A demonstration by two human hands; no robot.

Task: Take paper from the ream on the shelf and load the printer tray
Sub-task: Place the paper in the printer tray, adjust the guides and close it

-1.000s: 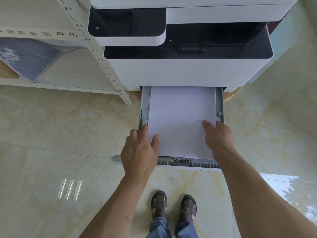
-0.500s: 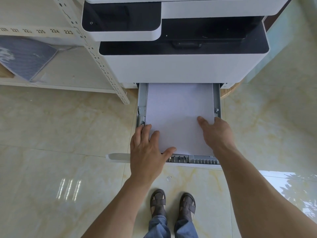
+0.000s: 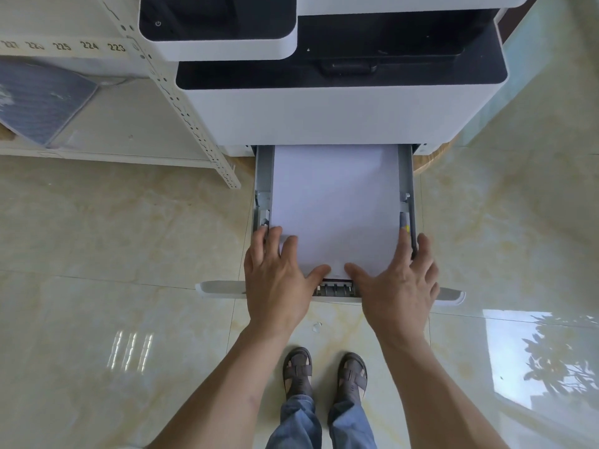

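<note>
A white and black printer (image 3: pixel 324 115) stands ahead with its grey paper tray (image 3: pixel 406 176) pulled out toward me. A stack of white paper (image 3: pixel 335 202) lies flat in the tray. My left hand (image 3: pixel 278 277) rests spread on the paper's near left corner, fingers by the left tray wall. My right hand (image 3: pixel 402 280) lies spread over the near right corner, fingers straddling the right tray wall. Both thumbs point inward at the paper's near edge. Neither hand grips anything. The ream is not visible.
A white metal shelf (image 3: pixel 191 124) with numbered labels stands left of the printer, holding a grey patterned package (image 3: pixel 39 102). The tray's white front panel (image 3: pixel 223 288) juts out low above the glossy tile floor. My sandalled feet (image 3: pixel 324 374) stand just behind it.
Both hands slid back toward me along the paper to its near corners. The right hand moved outward over the right tray wall, and both thumbs opened toward the middle.
</note>
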